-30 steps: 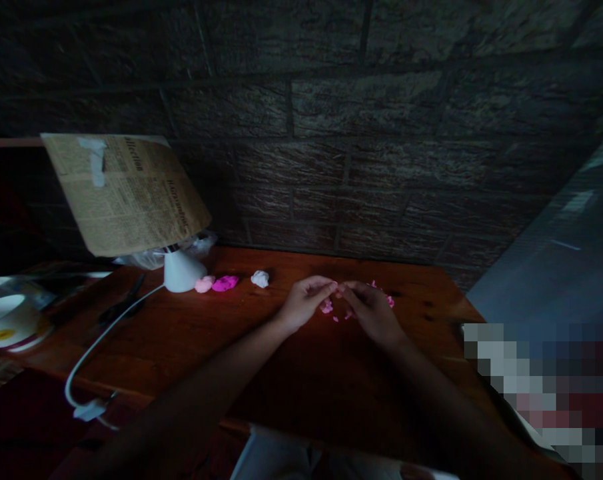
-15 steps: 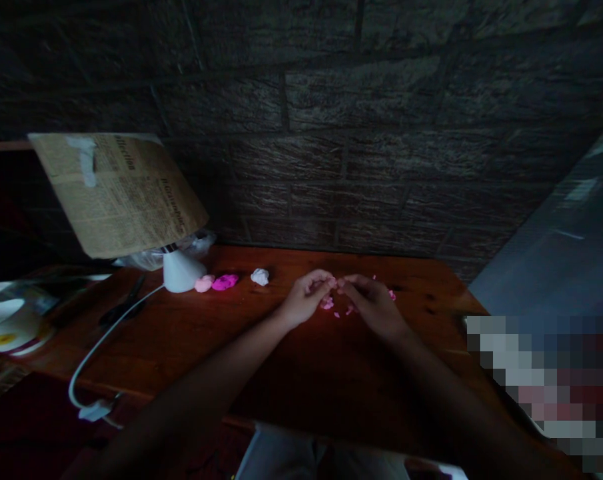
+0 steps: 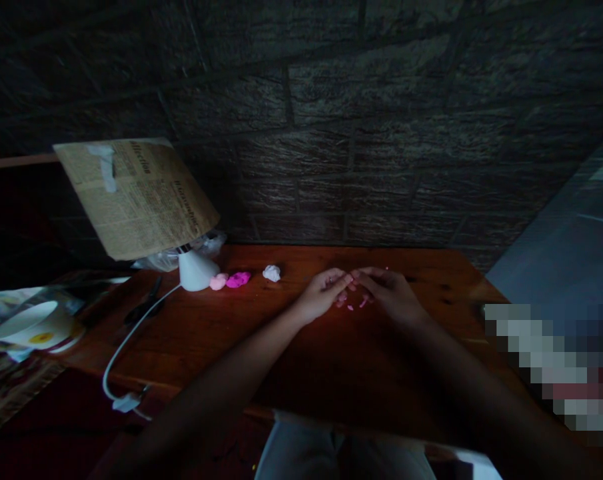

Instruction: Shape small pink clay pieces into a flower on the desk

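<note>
1. Left hand [image 3: 322,293]: fingers are closing in a pinch on a small pink piece [image 3: 352,279].
2. Right hand [image 3: 392,295]: thumb and fingers are pinching the same piece, fingertips meeting the left hand's; the piece is sitting between both.
3. Pink scraps [image 3: 350,308], several: lying on the wooden table [image 3: 301,367], just below and between the hands.
4. White lump [image 3: 272,273], one: resting left of the left hand.
5. Magenta lump [image 3: 238,280] and pale pink lump [image 3: 218,281]: lying farther left of that hand, side by side.
6. Lamp [image 3: 196,270]: standing beyond them, leftward from both hands.
</note>
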Motion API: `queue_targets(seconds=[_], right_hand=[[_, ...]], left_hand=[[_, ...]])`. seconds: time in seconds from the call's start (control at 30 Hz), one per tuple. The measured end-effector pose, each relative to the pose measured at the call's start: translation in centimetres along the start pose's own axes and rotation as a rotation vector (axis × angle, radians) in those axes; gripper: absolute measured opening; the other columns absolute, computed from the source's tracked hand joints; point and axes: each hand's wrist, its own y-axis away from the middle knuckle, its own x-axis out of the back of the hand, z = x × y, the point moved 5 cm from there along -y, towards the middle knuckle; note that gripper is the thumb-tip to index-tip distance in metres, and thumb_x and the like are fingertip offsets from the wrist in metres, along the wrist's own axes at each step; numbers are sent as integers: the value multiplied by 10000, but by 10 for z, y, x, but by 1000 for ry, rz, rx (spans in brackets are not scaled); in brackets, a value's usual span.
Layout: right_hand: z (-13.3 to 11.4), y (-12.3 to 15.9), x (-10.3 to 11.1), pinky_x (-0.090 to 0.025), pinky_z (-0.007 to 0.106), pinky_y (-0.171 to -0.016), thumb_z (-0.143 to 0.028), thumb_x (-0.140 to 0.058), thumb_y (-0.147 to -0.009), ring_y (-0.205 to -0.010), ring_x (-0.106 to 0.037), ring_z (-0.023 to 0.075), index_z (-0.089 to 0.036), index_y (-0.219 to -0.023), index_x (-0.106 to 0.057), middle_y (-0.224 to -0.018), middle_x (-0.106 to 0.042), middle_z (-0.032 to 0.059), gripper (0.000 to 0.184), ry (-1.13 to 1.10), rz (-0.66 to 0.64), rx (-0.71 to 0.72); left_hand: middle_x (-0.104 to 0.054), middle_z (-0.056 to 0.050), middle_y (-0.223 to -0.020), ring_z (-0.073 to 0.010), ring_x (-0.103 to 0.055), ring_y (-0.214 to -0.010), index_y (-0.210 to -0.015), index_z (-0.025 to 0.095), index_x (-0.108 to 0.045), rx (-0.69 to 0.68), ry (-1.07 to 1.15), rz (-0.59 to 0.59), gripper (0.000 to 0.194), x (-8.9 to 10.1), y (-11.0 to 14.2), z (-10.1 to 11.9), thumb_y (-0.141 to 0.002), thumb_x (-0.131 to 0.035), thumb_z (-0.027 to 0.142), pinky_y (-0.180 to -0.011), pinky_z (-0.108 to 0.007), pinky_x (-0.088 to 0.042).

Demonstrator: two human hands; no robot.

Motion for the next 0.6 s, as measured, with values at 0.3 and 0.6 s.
queue_targets(seconds=[0.3, 0.6], right_hand=[[2, 1, 0, -462, 257, -548, -623, -730, -710, -565, -559, 117, -180, -793, -759, -733, -717, 43, 452, 50, -5, -97], [8, -2, -1, -485, 257, -541, -574, -772, -682, -558, -568, 103, -184, -822, -753, -830, -745, 48, 415, 30, -47, -98]], left_hand=[[-646, -2, -702, -51, -463, -512, -877, 134, -686, -9, 67, 128, 412, 10, 0, 4, -708, -797, 493, -516, -216, -370], [-668, -26, -732, -59, -477, -526, -842, 132, -713, -45, 1, 148, 387, 12, 1, 7, -738, -770, 500, -509, -211, -361]])
